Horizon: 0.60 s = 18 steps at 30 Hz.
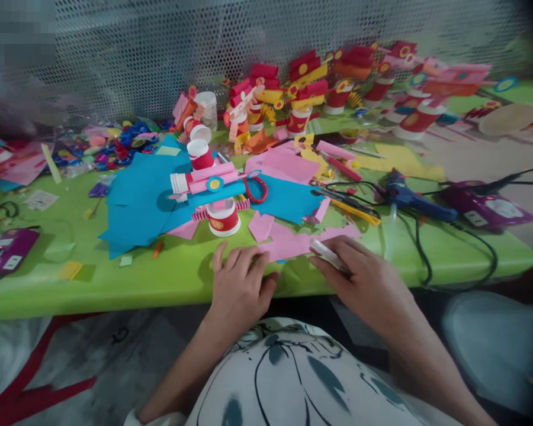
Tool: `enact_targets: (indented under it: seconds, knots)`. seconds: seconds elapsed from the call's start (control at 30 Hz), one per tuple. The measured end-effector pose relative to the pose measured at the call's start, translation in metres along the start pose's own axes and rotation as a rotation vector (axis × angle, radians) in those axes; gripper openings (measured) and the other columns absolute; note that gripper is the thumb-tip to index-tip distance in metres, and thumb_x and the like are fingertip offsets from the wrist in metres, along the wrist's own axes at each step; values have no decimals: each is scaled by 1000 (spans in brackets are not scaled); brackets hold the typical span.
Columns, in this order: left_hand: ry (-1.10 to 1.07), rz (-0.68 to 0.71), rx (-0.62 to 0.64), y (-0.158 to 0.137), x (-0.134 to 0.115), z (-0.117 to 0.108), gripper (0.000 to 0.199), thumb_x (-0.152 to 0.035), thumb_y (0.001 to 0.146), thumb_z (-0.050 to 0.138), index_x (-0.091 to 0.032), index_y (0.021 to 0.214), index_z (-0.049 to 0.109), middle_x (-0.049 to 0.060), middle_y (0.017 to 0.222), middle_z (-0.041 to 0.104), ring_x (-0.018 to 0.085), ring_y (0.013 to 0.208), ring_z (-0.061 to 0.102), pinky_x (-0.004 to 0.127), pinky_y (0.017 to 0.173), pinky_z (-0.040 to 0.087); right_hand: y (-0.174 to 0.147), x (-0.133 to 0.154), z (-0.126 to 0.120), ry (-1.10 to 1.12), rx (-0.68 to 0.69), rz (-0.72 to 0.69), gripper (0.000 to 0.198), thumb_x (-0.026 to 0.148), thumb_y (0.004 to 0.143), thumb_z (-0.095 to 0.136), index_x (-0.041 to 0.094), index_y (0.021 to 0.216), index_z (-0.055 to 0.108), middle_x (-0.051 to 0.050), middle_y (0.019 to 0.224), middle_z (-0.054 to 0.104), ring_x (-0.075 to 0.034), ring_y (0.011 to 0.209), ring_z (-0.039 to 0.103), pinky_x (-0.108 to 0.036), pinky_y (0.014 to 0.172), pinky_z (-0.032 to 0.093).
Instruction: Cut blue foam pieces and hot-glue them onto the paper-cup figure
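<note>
My left hand (240,284) lies flat on the near edge of the green table (169,275), fingers spread over the corner of a pink paper sheet (299,242). My right hand (364,281) holds a pale glue stick (327,254) against the same pink sheet. Just beyond stands a paper-cup craft (222,216) with pink rolls, a blue strip and a red-patterned cup base, resting on blue paper sheets (137,204).
A blue glue gun (415,198) with black cable lies to the right, beside a purple box (486,207). Scissors with yellow blades (350,207) lie near it. Several finished cup crafts (337,89) line the back by a mesh wall. Paper scraps cover the left side.
</note>
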<state>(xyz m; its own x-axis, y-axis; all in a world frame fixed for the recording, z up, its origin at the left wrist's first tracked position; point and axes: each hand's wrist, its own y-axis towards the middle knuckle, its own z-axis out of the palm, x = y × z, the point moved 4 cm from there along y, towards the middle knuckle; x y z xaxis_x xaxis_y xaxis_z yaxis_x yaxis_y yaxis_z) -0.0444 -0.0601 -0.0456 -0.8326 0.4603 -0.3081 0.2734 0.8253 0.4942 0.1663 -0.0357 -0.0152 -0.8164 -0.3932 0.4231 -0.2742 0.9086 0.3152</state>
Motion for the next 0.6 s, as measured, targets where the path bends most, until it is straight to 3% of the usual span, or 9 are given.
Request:
enact_targets:
  seconds: [0.1, 0.23, 0.4, 0.6]
  knots:
    - [19, -32, 52, 1, 0, 0, 28, -34, 98, 62, -20, 122, 69, 10, 118, 74, 28, 110, 67, 56, 118, 29, -2, 3, 4, 107, 86, -7, 17, 29, 102, 56, 22, 89, 64, -5, 89, 70, -19, 74, 69, -30, 63, 51]
    - [49, -52, 124, 6, 0, 0, 36, -37, 98, 60, -20, 129, 67, 12, 117, 70, 30, 111, 63, 58, 117, 29, -2, 13, 9, 227, 156, -34, 18, 28, 104, 54, 22, 97, 70, -6, 100, 72, -18, 84, 71, -29, 72, 55]
    - [55, -46, 136, 5, 1, 0, 39, -32, 95, 63, -22, 131, 67, 12, 116, 69, 31, 110, 61, 59, 116, 30, -3, 22, 29, 106, 204, -112, 35, 16, 97, 53, 22, 126, 72, -8, 113, 72, -22, 91, 76, -34, 75, 60]
    - [59, -34, 137, 4, 2, 0, 43, -32, 92, 66, -22, 133, 67, 12, 117, 69, 32, 110, 61, 61, 118, 28, -8, 19, 31, 19, 251, -141, 35, 13, 93, 54, 23, 121, 74, -7, 108, 70, -17, 75, 72, -28, 63, 55]
